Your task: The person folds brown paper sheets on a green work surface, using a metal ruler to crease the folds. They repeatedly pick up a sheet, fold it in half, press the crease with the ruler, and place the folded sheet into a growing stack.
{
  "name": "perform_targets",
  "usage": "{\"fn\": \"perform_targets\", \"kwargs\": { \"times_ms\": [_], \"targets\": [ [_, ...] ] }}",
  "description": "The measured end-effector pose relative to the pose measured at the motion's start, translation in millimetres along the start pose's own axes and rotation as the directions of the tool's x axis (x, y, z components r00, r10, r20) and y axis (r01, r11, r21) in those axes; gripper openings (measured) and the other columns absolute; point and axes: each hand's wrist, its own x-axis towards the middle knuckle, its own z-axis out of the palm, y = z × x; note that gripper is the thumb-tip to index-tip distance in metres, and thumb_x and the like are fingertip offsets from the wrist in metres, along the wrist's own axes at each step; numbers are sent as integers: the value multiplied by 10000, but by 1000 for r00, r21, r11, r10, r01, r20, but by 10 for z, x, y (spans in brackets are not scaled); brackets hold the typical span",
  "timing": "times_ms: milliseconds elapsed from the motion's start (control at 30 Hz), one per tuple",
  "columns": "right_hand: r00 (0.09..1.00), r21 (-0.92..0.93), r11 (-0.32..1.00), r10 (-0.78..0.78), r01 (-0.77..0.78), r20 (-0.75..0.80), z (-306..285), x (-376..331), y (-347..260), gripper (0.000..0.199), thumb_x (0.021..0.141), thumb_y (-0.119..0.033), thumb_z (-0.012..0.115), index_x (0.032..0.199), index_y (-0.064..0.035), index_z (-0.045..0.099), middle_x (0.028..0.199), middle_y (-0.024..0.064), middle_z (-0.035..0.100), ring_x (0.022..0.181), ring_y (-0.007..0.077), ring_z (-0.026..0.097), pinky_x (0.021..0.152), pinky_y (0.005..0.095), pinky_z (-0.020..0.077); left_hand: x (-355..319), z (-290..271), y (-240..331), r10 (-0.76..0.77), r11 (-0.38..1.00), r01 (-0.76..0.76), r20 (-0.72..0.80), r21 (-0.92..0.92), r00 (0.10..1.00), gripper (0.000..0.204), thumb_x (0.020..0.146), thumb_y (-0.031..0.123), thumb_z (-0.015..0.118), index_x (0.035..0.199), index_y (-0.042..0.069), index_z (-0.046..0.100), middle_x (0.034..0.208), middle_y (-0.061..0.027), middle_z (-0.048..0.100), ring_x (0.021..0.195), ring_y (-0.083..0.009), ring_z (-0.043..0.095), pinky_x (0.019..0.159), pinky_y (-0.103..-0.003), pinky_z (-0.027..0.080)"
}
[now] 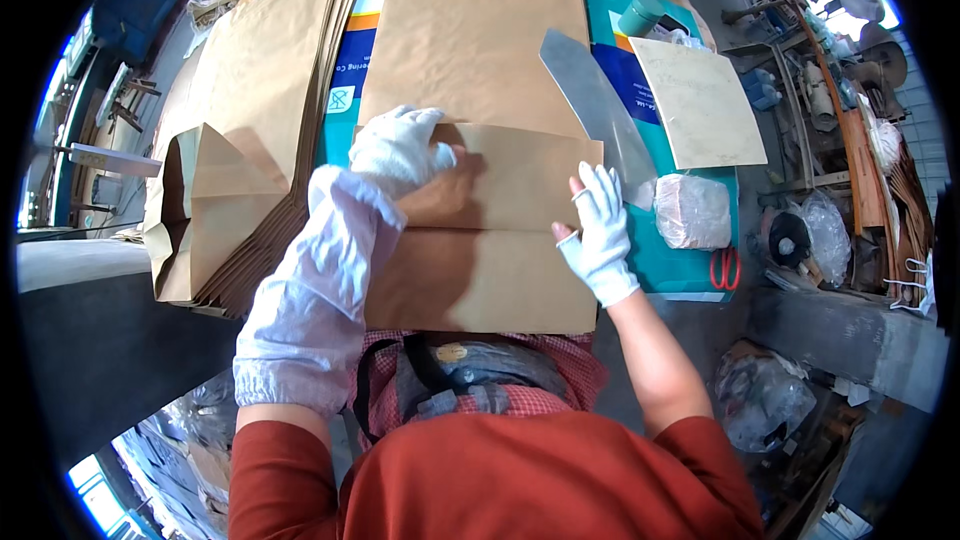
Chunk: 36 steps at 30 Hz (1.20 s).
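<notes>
A large brown paper bag (480,30) lies flat before me, its near end folded into a flap with a crease across it. My left hand (398,148), in a white glove and a long white sleeve cover, is at the flap's far edge towards the left. Its fingers curl over that edge, the thumb on the near side. My right hand (603,230), in a white glove with bare fingertips, is open at the bag's right edge, fingers stretched away from me. A clear flat plastic sheet (600,115) lies just beyond it.
Stacked brown paper bags (250,80) fan out at left, one with its end opened up (225,185). At right lie a pale square board (697,103), a wrapped block (692,212), red-handled scissors (725,268) and a green cylinder (641,15) on a teal printed sheet (660,275).
</notes>
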Motion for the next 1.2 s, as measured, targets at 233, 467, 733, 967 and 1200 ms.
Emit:
{"fn": "perform_targets", "kwargs": {
  "times_ms": [233, 467, 733, 967, 1200],
  "targets": [
    [996, -40, 996, -74, 76, 49, -346, 237, -755, 762, 814, -426, 759, 1382, 51, 583, 1549, 239, 458, 1447, 477, 391, 1232, 642, 274, -771, -201, -36, 251, 964, -266, -259, -24, 933, 602, 788, 222, 760, 1349, 46, 633, 1372, -149, 647, 1317, -365, 577, 1085, -461, 472],
    [989, -29, 989, -147, 147, -15, -353, 993, -1200, 700, 680, -294, 867, 1262, 23, 642, 1477, 250, 518, 1388, 444, 457, 1227, 625, 281, -1005, -286, 73, 253, 962, -272, -261, -37, 932, 637, 786, 218, 797, 1366, 29, 611, 1388, -156, 633, 1355, -380, 543, 1108, -478, 447],
    [939, 94, 944, -299, 317, -169, -349, 463, -1557, 323, 664, -74, 774, 972, -36, 686, 1087, 111, 716, 1057, 376, 688, 988, 516, 557, -163, -389, 369, -91, 959, 60, 100, 278, 991, 271, 844, 287, 736, 1020, 86, 780, 1044, -124, 754, 1034, -315, 703, 943, -422, 553],
    [933, 690, 720, 293, -71, -210, -383, -263, -489, 773, 1049, -623, 420, 1307, 70, 647, 1345, 212, 671, 1304, 346, 605, 1168, 466, 418, -928, 492, 161, 686, 704, -406, -408, 582, 603, 122, 755, 107, 677, 860, 47, 659, 880, -148, 622, 892, -317, 639, 883, -507, 559],
    [837, 946, 180, 529, -271, 139, 31, -623, -220, 915, 1057, -695, 337, 1416, 117, 557, 1477, 224, 592, 1423, 311, 527, 1221, 425, 351, -1624, 887, 631, 210, 969, -178, 196, -172, 958, 466, 939, 265, 633, 1342, 31, 627, 1375, -153, 632, 1284, -335, 577, 1099, -428, 457]
  ]
}}
